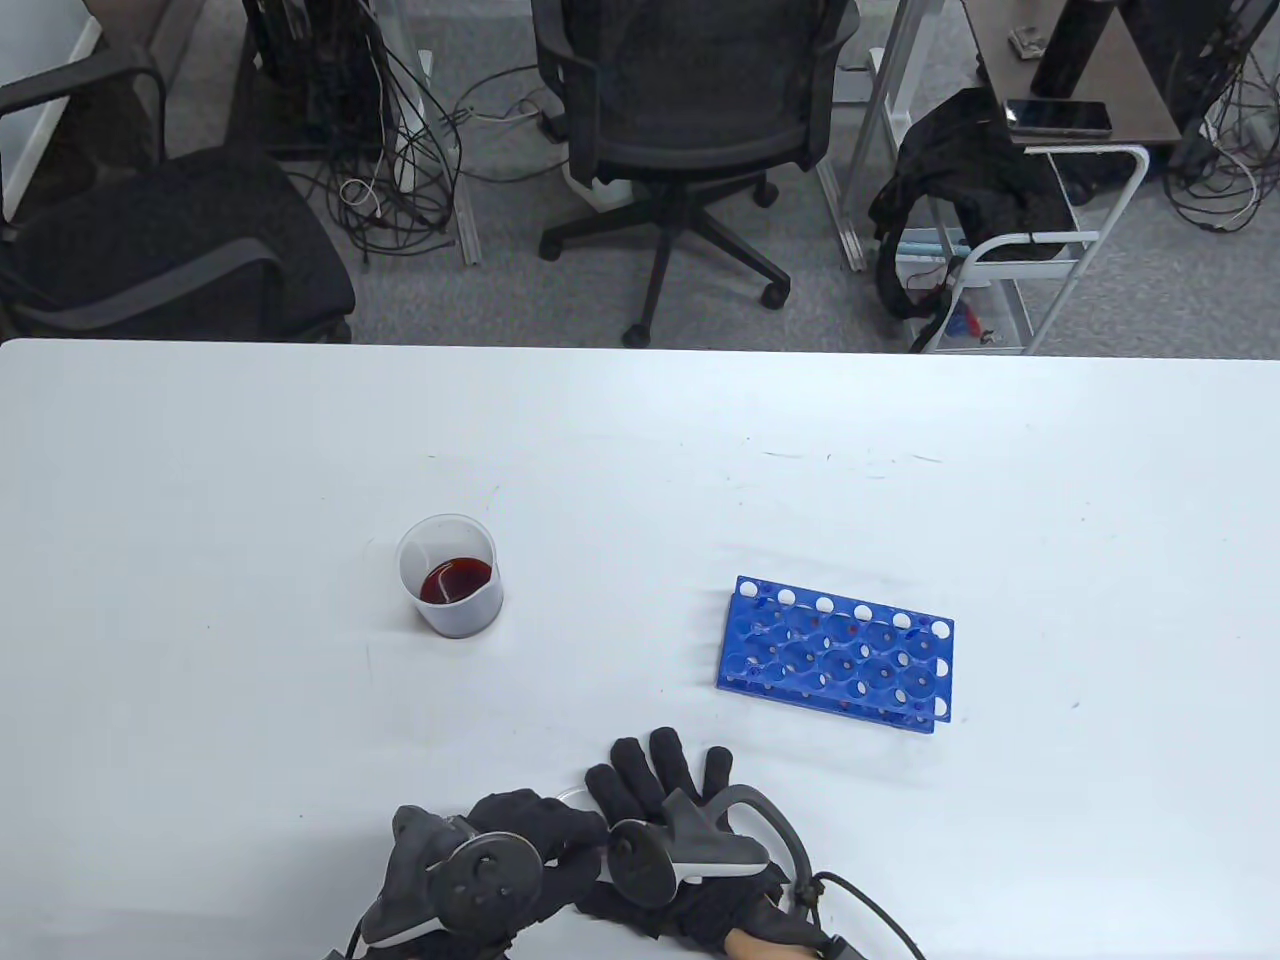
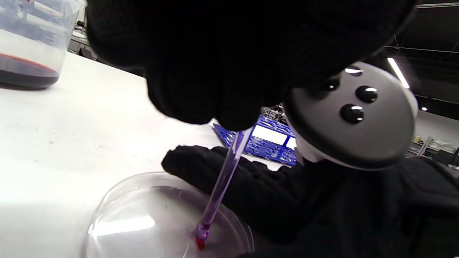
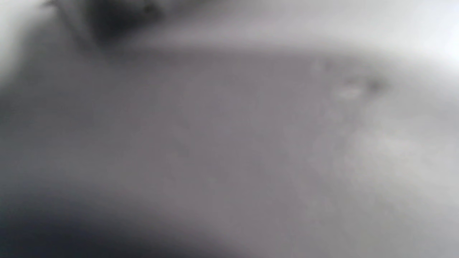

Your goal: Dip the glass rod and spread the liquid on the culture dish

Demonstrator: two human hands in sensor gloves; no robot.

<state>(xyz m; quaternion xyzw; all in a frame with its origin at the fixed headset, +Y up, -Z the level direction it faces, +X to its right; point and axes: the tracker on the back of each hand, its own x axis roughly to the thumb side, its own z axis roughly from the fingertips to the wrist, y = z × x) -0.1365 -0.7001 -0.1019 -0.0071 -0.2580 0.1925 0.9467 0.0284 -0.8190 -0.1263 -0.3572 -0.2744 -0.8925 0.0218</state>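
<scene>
In the left wrist view my left hand pinches a thin glass rod and holds it slanted down into a clear culture dish. The rod's tip carries a red drop and touches the dish floor. My right hand lies flat along the dish's far rim with its fingers stretched out. In the table view both hands sit at the front edge, the left hand beside the right hand; they hide almost all of the dish. The right wrist view is a grey blur.
A clear beaker with dark red liquid stands to the far left of the hands; it also shows in the left wrist view. A blue tube rack lies to the far right. Chairs and a cart stand beyond the table.
</scene>
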